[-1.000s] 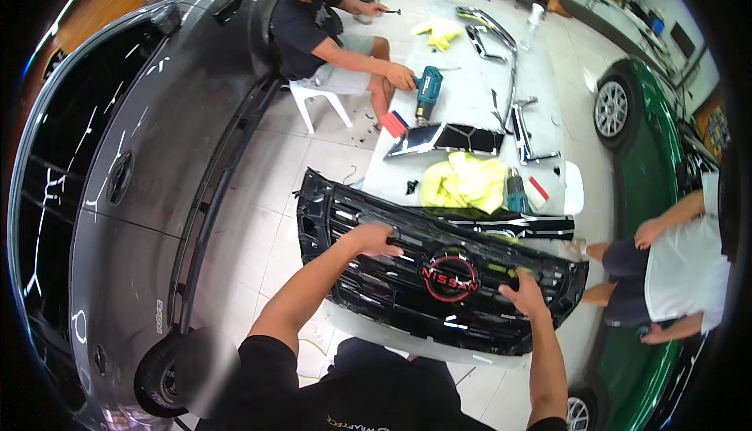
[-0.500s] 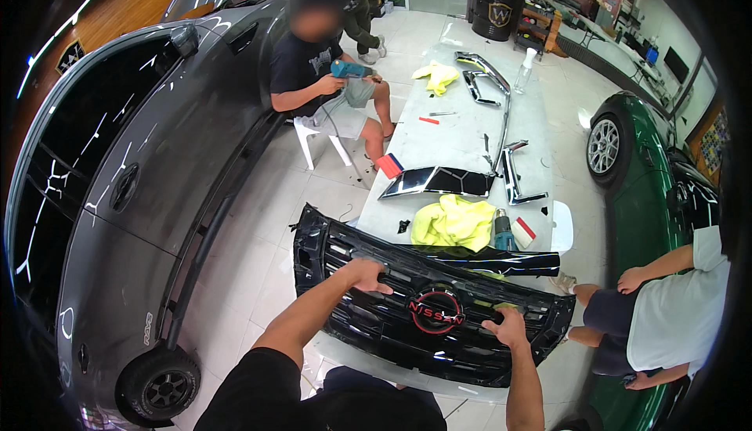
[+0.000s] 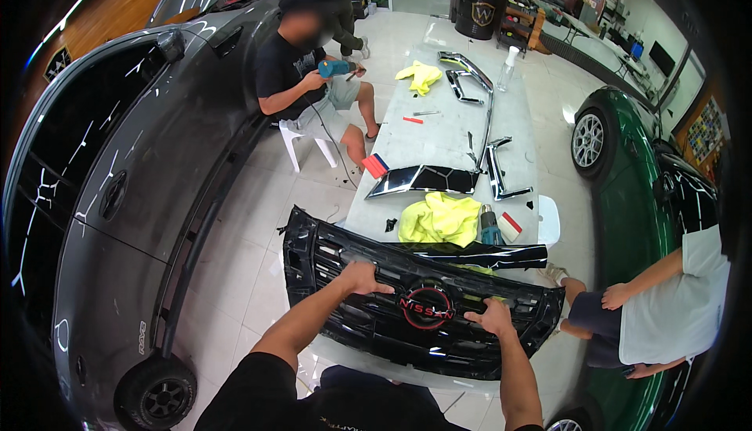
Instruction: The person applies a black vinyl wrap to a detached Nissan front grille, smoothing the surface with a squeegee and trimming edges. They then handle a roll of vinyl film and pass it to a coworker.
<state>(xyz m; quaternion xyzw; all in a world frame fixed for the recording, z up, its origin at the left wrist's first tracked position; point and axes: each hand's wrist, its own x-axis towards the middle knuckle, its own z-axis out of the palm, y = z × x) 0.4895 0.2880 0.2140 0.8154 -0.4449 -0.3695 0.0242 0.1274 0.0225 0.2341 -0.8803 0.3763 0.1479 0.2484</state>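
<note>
A glossy black car grille, with a round red-outlined emblem at its centre, lies tilted across the near end of the table. My left hand grips it left of the emblem, thumb stretched toward the middle. On the emblem's other side my right hand holds the grille, its thumb pointing inward. The fingers of both hands are partly hidden among the slats. Just beyond the grille rests a long shiny black trim strip.
The pale table carries a yellow cloth, a heat gun, squeegees, chrome trim and a spray bottle. A seated co-worker holds another heat gun. Another person stands right. Cars flank both sides.
The whole view has shifted slightly, so the table and cars sit a little further left. Both hands keep their hold on the grille. The seated co-worker still holds the heat gun.
</note>
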